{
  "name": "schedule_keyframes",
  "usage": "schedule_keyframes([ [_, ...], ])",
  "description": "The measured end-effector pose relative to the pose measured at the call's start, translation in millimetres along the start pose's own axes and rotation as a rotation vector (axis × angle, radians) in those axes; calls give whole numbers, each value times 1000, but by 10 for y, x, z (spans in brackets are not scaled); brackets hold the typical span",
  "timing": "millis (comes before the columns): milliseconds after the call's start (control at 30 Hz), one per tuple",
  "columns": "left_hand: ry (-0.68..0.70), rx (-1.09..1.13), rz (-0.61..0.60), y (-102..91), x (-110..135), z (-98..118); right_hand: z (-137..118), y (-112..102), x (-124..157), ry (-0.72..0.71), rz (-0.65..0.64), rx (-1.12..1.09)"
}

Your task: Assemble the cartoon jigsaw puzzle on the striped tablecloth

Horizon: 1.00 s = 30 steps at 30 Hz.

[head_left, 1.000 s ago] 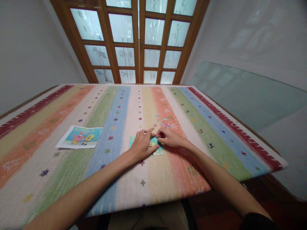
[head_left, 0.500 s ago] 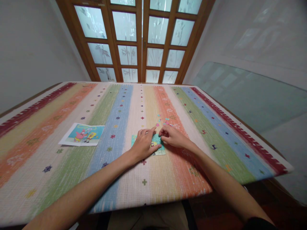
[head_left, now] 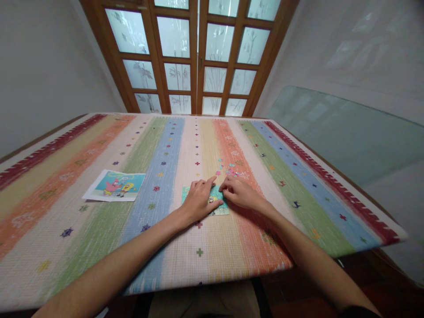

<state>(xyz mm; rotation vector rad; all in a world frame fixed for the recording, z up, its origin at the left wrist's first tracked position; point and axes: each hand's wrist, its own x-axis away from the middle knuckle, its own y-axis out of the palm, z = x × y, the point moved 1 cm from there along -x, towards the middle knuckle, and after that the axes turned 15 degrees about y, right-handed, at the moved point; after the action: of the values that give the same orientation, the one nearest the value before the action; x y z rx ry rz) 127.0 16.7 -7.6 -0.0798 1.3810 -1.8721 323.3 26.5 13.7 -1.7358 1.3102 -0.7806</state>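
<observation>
A small part-built jigsaw puzzle (head_left: 218, 207) in teal and yellow lies on the striped tablecloth (head_left: 132, 234) in front of me. My left hand (head_left: 198, 201) rests flat on the puzzle with fingers stretched out, the forefinger pointing to its far edge. My right hand (head_left: 239, 192) sits at the puzzle's right far corner, fingers curled in a pinch on something I cannot make out. Several loose pink and teal puzzle pieces (head_left: 228, 170) lie scattered just beyond both hands.
A printed cartoon reference picture (head_left: 115, 186) lies to the left on the cloth. The table's near edge (head_left: 232, 274) runs below my forearms. Wooden doors with frosted glass panes (head_left: 195, 57) stand behind the table, and a glass sheet (head_left: 344, 132) leans at the right.
The view has shifted slightly. Both hands stay on the puzzle; my right hand has edged a little toward the left hand's forefinger.
</observation>
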Motion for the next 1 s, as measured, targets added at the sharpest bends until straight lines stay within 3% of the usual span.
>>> schedule_keyframes([
  [533, -6, 13, 39, 3, -3, -4, 29, 64, -39, 40, 40, 28],
  [700, 1, -16, 47, 2, 3, 1, 54, 71, -121, 60, 52, -128],
  [1000, 30, -17, 37, -4, 14, 9, 73, 68, -181, 88, -64, -403],
])
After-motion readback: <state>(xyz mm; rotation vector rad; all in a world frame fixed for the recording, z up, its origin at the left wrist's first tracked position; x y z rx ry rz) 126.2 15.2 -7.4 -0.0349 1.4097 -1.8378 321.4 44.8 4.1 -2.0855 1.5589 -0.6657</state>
